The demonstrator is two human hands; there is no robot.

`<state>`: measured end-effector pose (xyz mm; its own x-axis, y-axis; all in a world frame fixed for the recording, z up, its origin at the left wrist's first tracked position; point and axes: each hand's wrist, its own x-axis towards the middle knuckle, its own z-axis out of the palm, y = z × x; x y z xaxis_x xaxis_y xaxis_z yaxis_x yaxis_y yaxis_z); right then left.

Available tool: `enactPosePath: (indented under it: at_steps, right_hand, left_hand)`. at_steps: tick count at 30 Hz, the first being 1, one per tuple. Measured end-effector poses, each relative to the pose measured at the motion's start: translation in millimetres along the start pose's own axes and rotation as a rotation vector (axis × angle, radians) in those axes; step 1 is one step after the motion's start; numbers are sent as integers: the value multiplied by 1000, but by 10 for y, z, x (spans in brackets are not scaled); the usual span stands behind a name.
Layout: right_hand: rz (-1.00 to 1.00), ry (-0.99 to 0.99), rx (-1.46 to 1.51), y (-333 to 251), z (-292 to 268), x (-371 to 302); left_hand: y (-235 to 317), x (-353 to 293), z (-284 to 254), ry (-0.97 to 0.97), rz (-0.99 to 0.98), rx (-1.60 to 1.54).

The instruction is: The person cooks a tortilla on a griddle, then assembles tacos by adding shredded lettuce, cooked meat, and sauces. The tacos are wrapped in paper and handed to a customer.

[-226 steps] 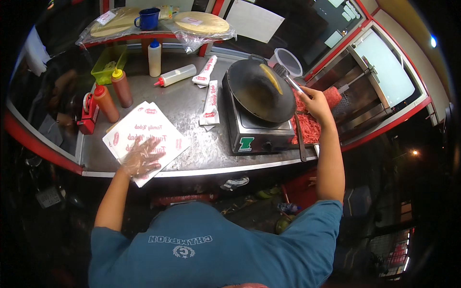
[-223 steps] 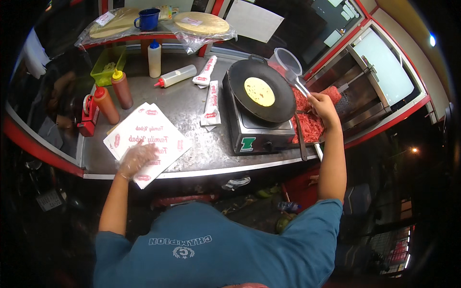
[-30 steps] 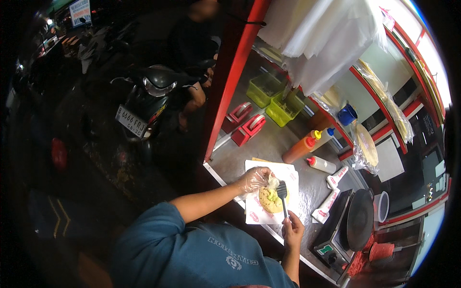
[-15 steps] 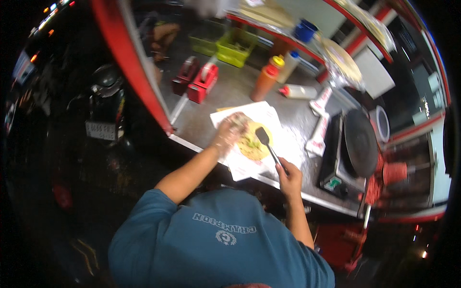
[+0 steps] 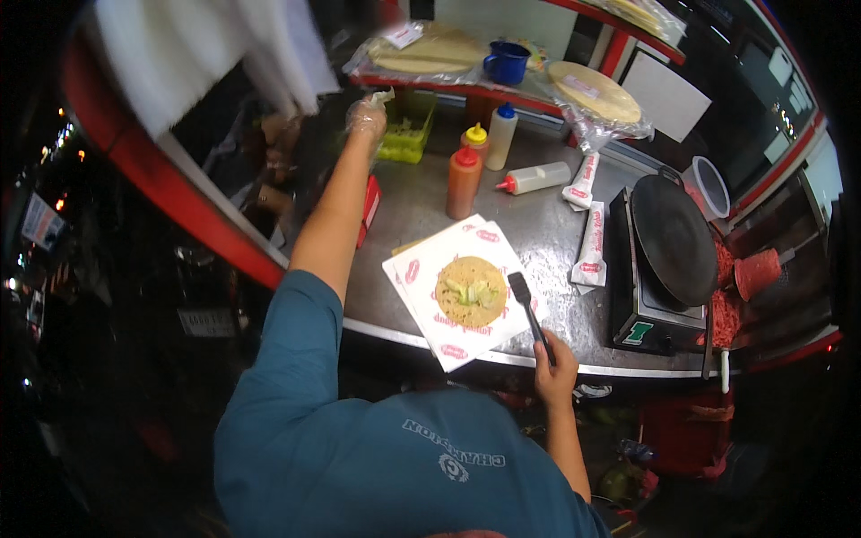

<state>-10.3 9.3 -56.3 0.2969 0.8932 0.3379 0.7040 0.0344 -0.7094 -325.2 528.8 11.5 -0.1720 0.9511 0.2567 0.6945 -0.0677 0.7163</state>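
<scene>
The person was dressing a flatbread (image 5: 470, 290) that lay on white paper wrappers (image 5: 429, 269) near the worktop's front edge: the gloved left hand (image 5: 366, 115) was pinched on greens above the green tub (image 5: 405, 139) at the far left, the right hand (image 5: 554, 371) clamped on black tongs (image 5: 529, 311). Carrying the greens back looked next, past the sauce bottles (image 5: 464, 181) just behind the wrappers; the griddle (image 5: 673, 238) sat right.

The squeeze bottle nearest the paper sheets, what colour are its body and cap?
The squeeze bottle has an orange-brown body and a red cap, seen in the head view.
</scene>
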Motion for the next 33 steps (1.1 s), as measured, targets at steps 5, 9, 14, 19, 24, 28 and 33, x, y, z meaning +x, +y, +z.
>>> enactPosePath:
  at_steps: [5, 9, 14, 19, 24, 28, 33]
  right_hand:
    - [126, -14, 284, -110, 0, -160]
    - [286, 92, 609, 109, -513, -197]
    - [101, 502, 689, 1006, -2090, 448]
    - [320, 357, -220, 2400, -3512, 1712]
    - [473, 5, -543, 3046, -3626, 2904]
    - [329, 42, -450, 3103, -3511, 3199]
    - [375, -447, -497, 3209, -3930, 3491]
  left_hand:
    - [-554, 832, -381, -111, 189, 720]
    - [-278, -915, -154, -143, 245, -881]
    - [776, -3559, -417, -49, -357, -1005]
    - [931, -4736, 92, -456, 66, -667]
    - [1703, -4954, 251, -749, 284, -517]
    - [2037, -4843, 204, -741, 428, -231]
    - [1654, -5101, -10, -442, 62, -397]
